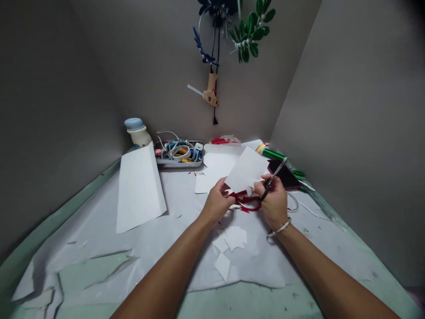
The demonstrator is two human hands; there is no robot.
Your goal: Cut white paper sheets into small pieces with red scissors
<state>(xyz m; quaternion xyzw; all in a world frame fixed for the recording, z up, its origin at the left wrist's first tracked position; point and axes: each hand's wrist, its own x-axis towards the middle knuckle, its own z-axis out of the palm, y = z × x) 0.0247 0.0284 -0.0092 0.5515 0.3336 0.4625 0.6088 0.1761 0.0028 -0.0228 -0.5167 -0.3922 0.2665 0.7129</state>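
Note:
My left hand [217, 199] pinches the lower left corner of a piece of white paper [247, 169], which is held up tilted over the table. A pair of scissors [275, 174] with dark handles is in my right hand [274, 201], its blades pointing up and to the right, away from the paper. The fingers of that hand are also at the paper's lower right edge. Beneath the hands lie red strips [250, 205], partly hidden. Closer to me, several small white paper pieces [234, 238] with angled edges lie on the covering.
A folded white sheet [139, 190] stands at left. Behind are a lidded jar [135, 130] and a metal tray [179, 165] of cords and tape. A green roll [272, 153] and dark red-edged piece [283, 174] lie right. A glue gun [211, 93] hangs on the wall.

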